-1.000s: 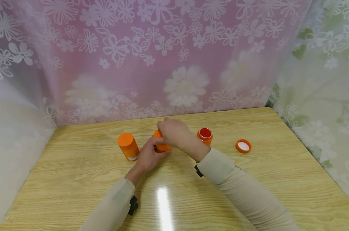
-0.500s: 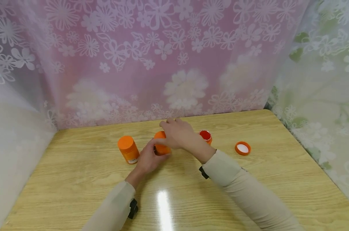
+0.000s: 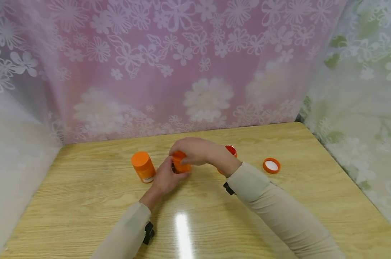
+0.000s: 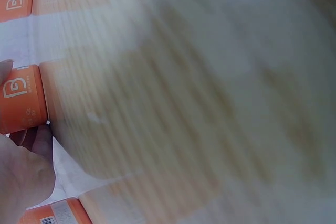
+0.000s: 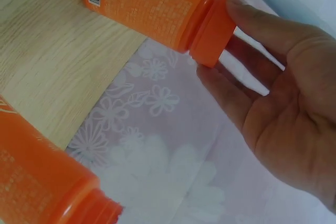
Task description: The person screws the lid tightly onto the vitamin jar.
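A capped orange bottle (image 3: 185, 168) stands upright at the middle of the table. Low around its body, my left hand (image 3: 166, 176) grips it. From above, my right hand (image 3: 196, 151) holds the orange cap (image 3: 178, 156); in the right wrist view thumb and fingers lie on opposite sides of the cap (image 5: 212, 32), which sits on the bottle neck. Part of the bottle is hidden by both hands. A second capped orange bottle (image 3: 143, 167) is just left of my left hand. Behind my right wrist is an uncapped orange bottle (image 3: 231, 150), partly covered.
A loose orange cap (image 3: 271, 165) lies with its white inside up on the right of the wooden table (image 3: 85, 216). A pink flowered curtain (image 3: 143, 90) hangs along the back edge, with pale flowered sheets at both sides.
Half a second ago my right hand's fingers were spread above the cap; now they have come down and curled around it. My left hand has kept its grip on the bottle.
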Demonstrator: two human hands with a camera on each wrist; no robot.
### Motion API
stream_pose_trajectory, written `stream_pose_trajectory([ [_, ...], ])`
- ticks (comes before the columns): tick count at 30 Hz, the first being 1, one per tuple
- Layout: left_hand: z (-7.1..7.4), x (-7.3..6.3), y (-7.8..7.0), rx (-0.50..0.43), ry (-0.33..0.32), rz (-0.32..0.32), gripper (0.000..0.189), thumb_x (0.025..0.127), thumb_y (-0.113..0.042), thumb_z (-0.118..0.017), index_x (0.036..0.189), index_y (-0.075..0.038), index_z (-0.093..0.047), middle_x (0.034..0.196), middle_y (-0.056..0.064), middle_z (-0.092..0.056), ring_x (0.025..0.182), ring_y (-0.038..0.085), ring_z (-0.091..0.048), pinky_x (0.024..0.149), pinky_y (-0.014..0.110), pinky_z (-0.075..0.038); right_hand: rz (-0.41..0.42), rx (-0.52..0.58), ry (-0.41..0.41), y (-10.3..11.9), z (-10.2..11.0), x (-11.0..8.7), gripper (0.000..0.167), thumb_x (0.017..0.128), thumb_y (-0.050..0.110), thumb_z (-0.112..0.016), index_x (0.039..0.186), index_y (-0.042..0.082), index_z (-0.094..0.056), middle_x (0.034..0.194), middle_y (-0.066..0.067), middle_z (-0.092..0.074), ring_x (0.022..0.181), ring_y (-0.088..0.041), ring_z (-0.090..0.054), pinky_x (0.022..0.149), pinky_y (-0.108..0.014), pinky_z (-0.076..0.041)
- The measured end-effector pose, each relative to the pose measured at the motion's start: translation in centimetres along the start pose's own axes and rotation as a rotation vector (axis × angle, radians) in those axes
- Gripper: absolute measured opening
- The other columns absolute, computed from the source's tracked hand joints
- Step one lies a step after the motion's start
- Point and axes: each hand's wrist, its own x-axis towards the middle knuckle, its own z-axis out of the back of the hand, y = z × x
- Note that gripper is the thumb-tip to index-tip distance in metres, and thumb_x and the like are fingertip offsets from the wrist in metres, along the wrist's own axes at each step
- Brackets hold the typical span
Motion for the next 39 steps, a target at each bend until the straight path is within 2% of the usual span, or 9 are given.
stream_pose_trajectory([
  [9, 0.1, 0.0, -0.1, -0.002, -0.002, -0.036, 0.058, 0.081, -0.029, -0.078, 0.129, -0.015, -0.049, 0.118, -0.001, -0.058, 0.103, 0.018, -0.058, 0.09, 0.039, -0.048, -0.152, -0.092, -0.099, 1.6, -0.8, 0.3, 0.03, 0.09, 0.017, -0.067, 0.119, 0.013, -0.065, 0.112, -0.002, -0.063, 0.096, -0.019, -0.058, 0.086, -0.033, -0.046],
  [18, 0.0, 0.0, 0.1, 0.013, -0.013, -0.04, 0.056, 0.081, -0.03, -0.079, 0.128, -0.017, -0.051, 0.115, -0.002, -0.059, 0.099, 0.018, -0.058, 0.088, 0.038, -0.047, -0.245, -0.152, -0.185, 2.6, -1.8, 0.4, 0.024, 0.09, 0.025, -0.068, 0.109, 0.01, -0.066, 0.097, -0.002, -0.062, 0.086, -0.02, -0.057, 0.079, -0.032, -0.047],
  [23, 0.0, 0.1, 0.0, 0.023, -0.023, -0.063, 0.055, 0.081, -0.031, -0.078, 0.127, -0.017, -0.052, 0.115, -0.001, -0.059, 0.099, 0.018, -0.057, 0.089, 0.038, -0.047, -0.321, -0.17, -0.204, 3.0, -2.2, 0.3, 0.037, 0.09, 0.035, -0.067, 0.117, 0.01, -0.064, 0.104, -0.005, -0.062, 0.089, -0.024, -0.056, 0.078, -0.033, -0.049],
  [27, 0.0, 0.1, 0.0, 0.02, -0.025, -0.065, 0.058, 0.08, -0.028, -0.079, 0.129, -0.015, -0.051, 0.119, 0.001, -0.059, 0.103, 0.019, -0.058, 0.091, 0.04, -0.046, -0.344, -0.155, -0.22, 2.7, -2.4, 0.3, 0.044, 0.09, 0.041, -0.065, 0.123, 0.012, -0.062, 0.111, -0.006, -0.061, 0.092, -0.025, -0.055, 0.076, -0.034, -0.051],
  [30, 0.0, 0.1, 0.0, 0.029, -0.02, -0.069, 0.055, 0.08, -0.029, -0.079, 0.127, -0.015, -0.054, 0.119, 0.0, -0.058, 0.104, 0.019, -0.057, 0.091, 0.041, -0.046, -0.338, -0.145, -0.217, 2.4, -2.6, 0.3, 0.049, 0.091, 0.047, -0.062, 0.128, 0.016, -0.059, 0.12, -0.005, -0.058, 0.104, -0.026, -0.052, 0.082, -0.037, -0.05],
  [33, 0.0, 0.1, 0.1, 0.019, -0.009, -0.062, 0.049, 0.081, -0.029, -0.079, 0.122, -0.016, -0.056, 0.117, -0.001, -0.058, 0.102, 0.019, -0.057, 0.09, 0.04, -0.047, -0.298, -0.073, -0.224, 1.9, -2.4, 0.1, 0.052, 0.092, 0.049, -0.059, 0.134, 0.019, -0.054, 0.133, -0.003, -0.052, 0.121, -0.027, -0.045, 0.092, -0.041, -0.046],
  [36, 0.0, 0.1, 0.1, 0.004, -0.009, -0.033, 0.05, 0.08, -0.028, -0.079, 0.123, -0.015, -0.055, 0.117, -0.001, -0.058, 0.103, 0.019, -0.057, 0.089, 0.041, -0.047, -0.203, 0.047, -0.231, 1.3, -1.7, 0.1, 0.047, 0.094, 0.039, -0.06, 0.136, 0.019, -0.053, 0.14, -0.002, -0.047, 0.13, -0.025, -0.038, 0.102, -0.041, -0.038],
  [39, 0.0, 0.0, 0.1, 0.007, -0.012, -0.006, 0.057, 0.08, -0.029, -0.079, 0.127, -0.014, -0.051, 0.118, 0.0, -0.059, 0.105, 0.02, -0.057, 0.091, 0.042, -0.046, -0.072, 0.131, -0.169, 0.5, -0.9, -0.1, 0.039, 0.094, 0.022, -0.062, 0.132, 0.016, -0.057, 0.14, -0.002, -0.048, 0.131, -0.022, -0.04, 0.106, -0.037, -0.032],
])
